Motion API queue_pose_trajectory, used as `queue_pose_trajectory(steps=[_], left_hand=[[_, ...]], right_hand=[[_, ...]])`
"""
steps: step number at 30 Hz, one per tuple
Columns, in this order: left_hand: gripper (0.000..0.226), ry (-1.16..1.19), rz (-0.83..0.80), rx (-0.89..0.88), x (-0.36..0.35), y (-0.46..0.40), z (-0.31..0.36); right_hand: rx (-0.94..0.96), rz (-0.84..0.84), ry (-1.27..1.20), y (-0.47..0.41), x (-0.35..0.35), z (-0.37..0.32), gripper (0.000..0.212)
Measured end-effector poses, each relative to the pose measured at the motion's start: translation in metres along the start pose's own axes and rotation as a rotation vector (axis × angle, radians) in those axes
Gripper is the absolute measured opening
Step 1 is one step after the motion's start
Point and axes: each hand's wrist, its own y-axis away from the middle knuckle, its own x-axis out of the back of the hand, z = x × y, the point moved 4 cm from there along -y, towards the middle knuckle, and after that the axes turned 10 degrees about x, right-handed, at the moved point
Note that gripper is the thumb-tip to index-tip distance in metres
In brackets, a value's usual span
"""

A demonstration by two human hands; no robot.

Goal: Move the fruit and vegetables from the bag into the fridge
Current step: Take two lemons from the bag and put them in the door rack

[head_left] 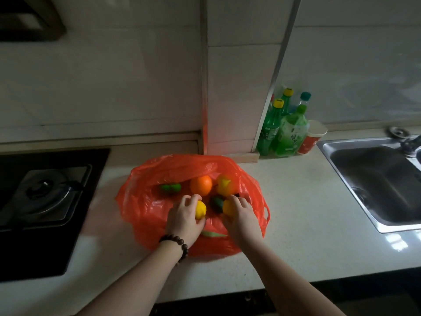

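Note:
An open red plastic bag (pixel 145 197) lies on the white countertop (pixel 296 224). Inside it I see an orange (pixel 201 184), a yellow pepper-like piece (pixel 224 185) partly under the red film, a green vegetable (pixel 169 187) at the back left and a dark green one (pixel 217 202) in the middle. My left hand (pixel 185 218), with a bead bracelet on the wrist, is closed around a yellow lemon (pixel 201 209). My right hand (pixel 241 215) grips a yellow-orange fruit (pixel 228 207). The fridge is not in view.
A black gas hob (pixel 45 197) fills the counter's left side. A steel sink (pixel 382 179) is sunk in at the right. Several green bottles (pixel 289 133) and a red paper cup (pixel 312 137) stand against the tiled wall behind the bag.

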Motion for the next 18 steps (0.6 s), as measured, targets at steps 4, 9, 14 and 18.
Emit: queue_pose_trajectory(steps=[4,9,14,18], left_hand=[[0.047,0.037,0.107,0.003,0.027,0.006,-0.013],[0.047,0.010,0.209,0.068,0.068,0.037,-0.044],[0.047,0.020,0.337,0.227,0.127,0.096,-0.099],[0.051,-0.002,0.463,0.434,0.173,0.170,-0.157]], right_hand=[[0.062,0.029,-0.010,-0.005,0.007,-0.022,0.054],[0.172,0.051,-0.051,-0.003,0.000,-0.071,0.050],[0.304,-0.079,-0.097,0.015,-0.035,-0.146,0.054],[0.475,-0.187,-0.143,0.047,-0.068,-0.222,0.053]])
